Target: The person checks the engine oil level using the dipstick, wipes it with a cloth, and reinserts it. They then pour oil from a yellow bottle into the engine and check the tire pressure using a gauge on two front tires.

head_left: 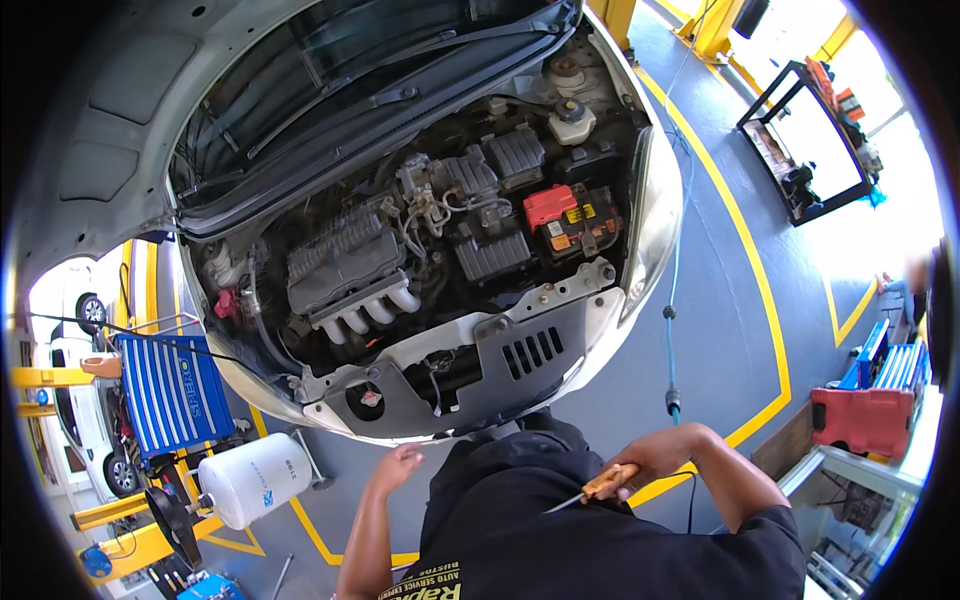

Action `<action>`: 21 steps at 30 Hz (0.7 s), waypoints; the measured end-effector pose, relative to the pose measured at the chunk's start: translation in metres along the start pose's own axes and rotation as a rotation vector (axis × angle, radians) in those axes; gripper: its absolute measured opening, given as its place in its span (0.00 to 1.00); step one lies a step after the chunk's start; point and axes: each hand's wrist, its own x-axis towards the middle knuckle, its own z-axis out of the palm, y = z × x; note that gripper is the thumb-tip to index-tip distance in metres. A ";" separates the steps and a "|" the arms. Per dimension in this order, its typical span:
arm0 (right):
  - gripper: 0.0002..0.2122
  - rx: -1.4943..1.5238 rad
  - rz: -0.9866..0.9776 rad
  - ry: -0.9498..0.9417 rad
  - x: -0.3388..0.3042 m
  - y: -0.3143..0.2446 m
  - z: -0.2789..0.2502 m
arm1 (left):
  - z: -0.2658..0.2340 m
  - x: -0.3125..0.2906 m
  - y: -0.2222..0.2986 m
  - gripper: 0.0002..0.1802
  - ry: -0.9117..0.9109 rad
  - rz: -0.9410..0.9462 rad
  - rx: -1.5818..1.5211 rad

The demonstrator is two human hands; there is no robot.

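Observation:
My right hand (655,455) is wrapped round an orange-handled tool with a thin metal shaft, which looks like an air blow gun (608,482); its tip points to the lower left across my dark shirt. A light-blue hose (673,350) with dark couplings runs down from above and disappears behind my right wrist. My left hand (398,468) hangs near the car's front edge, fingers loosely bent and apart, with nothing visible in them. Ahead lies the open engine bay, with a ribbed engine cover (345,260), a battery (580,222) with a red terminal cover, and a grey front panel (530,350).
The raised hood (110,130) is at the upper left. Left of the car stand a blue tool cabinet (175,390) and a white tank (255,480). On the right are a black cart (840,195), a red case (862,420) and a glass-topped cabinet (850,470).

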 end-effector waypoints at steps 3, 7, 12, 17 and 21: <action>0.18 0.015 0.070 0.209 -0.016 0.017 0.024 | -0.008 -0.016 -0.025 0.25 0.091 -0.035 0.047; 0.15 0.192 0.258 1.245 -0.043 0.028 0.019 | -0.017 -0.030 -0.067 0.24 0.144 -0.029 0.044; 0.17 -0.487 0.449 1.313 -0.018 0.025 0.043 | -0.009 -0.035 -0.123 0.24 0.139 0.073 -0.029; 0.22 -0.294 0.566 1.747 -0.018 -0.013 -0.011 | 0.002 -0.065 -0.213 0.24 0.137 0.012 -0.086; 0.22 -0.260 0.363 1.892 0.001 -0.058 -0.051 | 0.022 -0.083 -0.283 0.22 0.143 -0.141 -0.193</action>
